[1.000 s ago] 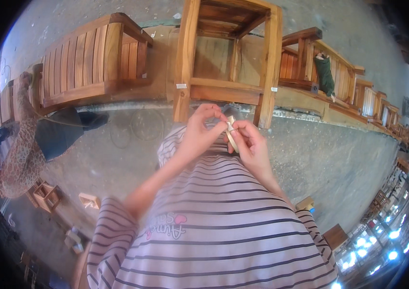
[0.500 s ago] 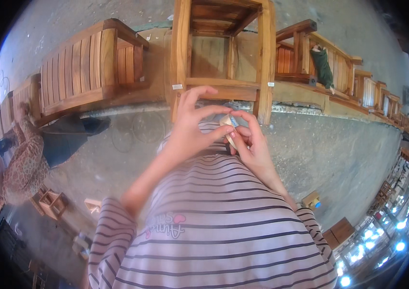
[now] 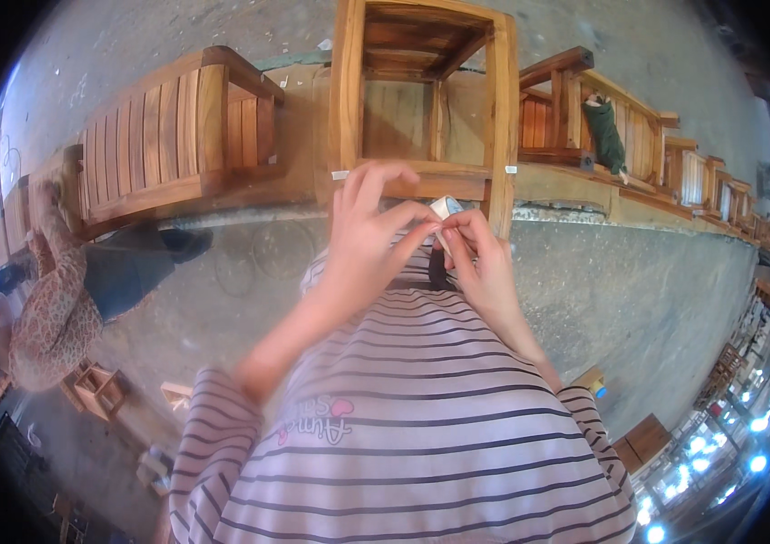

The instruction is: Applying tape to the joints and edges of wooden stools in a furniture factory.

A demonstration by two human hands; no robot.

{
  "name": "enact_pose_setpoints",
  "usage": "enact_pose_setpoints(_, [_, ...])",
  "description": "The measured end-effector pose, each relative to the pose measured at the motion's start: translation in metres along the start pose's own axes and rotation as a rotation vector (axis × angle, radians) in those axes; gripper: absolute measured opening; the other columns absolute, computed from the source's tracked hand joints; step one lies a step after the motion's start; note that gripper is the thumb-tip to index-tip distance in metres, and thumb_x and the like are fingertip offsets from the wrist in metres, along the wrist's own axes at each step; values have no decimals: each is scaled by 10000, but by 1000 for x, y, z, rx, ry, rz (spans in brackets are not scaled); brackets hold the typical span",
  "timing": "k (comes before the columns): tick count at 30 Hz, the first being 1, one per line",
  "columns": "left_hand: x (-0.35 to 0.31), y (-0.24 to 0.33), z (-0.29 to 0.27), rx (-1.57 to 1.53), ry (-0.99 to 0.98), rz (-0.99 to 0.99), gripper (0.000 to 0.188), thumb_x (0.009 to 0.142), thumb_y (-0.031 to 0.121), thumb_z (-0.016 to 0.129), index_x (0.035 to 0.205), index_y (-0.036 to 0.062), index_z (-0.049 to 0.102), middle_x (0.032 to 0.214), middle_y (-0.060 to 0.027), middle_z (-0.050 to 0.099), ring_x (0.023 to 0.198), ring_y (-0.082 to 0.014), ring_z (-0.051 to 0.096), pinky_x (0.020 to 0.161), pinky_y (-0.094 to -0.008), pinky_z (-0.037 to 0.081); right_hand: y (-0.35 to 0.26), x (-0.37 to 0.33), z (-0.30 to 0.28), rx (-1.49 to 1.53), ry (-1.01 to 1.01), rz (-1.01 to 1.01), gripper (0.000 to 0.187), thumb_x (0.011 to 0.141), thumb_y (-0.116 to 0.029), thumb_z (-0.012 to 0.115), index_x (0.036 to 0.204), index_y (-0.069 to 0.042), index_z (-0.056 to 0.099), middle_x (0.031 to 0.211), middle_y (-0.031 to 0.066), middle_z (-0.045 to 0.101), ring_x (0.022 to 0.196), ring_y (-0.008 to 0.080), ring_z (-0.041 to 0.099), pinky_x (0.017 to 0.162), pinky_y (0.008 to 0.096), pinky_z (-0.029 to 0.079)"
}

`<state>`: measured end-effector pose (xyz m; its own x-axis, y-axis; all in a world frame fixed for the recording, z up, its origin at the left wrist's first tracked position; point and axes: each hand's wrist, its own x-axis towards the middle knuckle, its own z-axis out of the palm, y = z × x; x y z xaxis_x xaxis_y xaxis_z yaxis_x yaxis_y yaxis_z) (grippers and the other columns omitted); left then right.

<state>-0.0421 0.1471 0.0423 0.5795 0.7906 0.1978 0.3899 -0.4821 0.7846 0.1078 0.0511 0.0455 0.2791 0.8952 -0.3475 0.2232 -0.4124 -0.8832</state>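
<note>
A small whitish roll point(image 3: 445, 207), like tape or stickers, with a bluish inside, is held in front of my waist. My right hand point(image 3: 486, 265) is closed, thumb and fingers gripping the roll's lower side. With thumb and index finger, my left hand point(image 3: 362, 231) pinches at the roll's near edge, its other fingers curled loosely above. What lies between those fingertips is too small to make out. Just beyond my hands stands a wooden chair frame point(image 3: 348, 100), with a white label point(image 3: 339, 175) on its left leg and another white label point(image 3: 511, 170) on the right one.
A slatted wooden bench point(image 3: 145, 127) stands to the left, and more slatted chairs point(image 3: 639, 118) line up to the right, one with a dark green cloth point(image 3: 604, 134) on it. At far left another person point(image 3: 54, 308) in a patterned top reaches to the furniture.
The roll has risen slightly and turned, so its round opening shows more. My left thumb and index finger have come together at its edge. The other person's arm has shifted a little.
</note>
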Motion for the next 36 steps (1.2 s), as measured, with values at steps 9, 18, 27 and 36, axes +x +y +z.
enact_pose_setpoints(9, [27, 16, 9, 157, -78, 164, 203, 685, 168, 748, 873, 114, 694, 1169, -45, 538, 1163, -304, 459, 915, -441, 358, 1, 10, -14, -309, 167, -220, 82, 923, 4, 552, 1003, -5, 540, 794, 139, 660, 663, 224, 662, 570, 307, 489])
enact_pose_setpoints(18, [40, -4, 67, -317, -318, -21, 143, 801, 75, 652, 934, 24, 643, 1118, -131, 499, 1117, -331, 457, 932, -370, 390, 31, 11, -40, -472, 221, -185, 52, 920, -8, 521, 970, -20, 523, 810, 179, 656, 728, 355, 670, 596, 413, 510])
enact_pose_setpoints(27, [46, -8, 117, -727, -573, -434, 167, 914, 146, 612, 1015, 22, 661, 1129, -100, 527, 1051, -193, 516, 896, -322, 419, 56, 10, -65, -517, 300, -221, 39, 916, -21, 525, 953, -24, 515, 817, 191, 648, 729, 384, 656, 580, 445, 507])
enact_pose_setpoints(36, [75, 16, 108, -263, -330, -35, 160, 776, 123, 714, 915, 54, 674, 1095, -95, 510, 1131, -302, 454, 940, -394, 388, 55, 18, -86, -514, 289, -182, 61, 913, -50, 558, 961, -47, 520, 794, 201, 636, 703, 422, 635, 559, 471, 488])
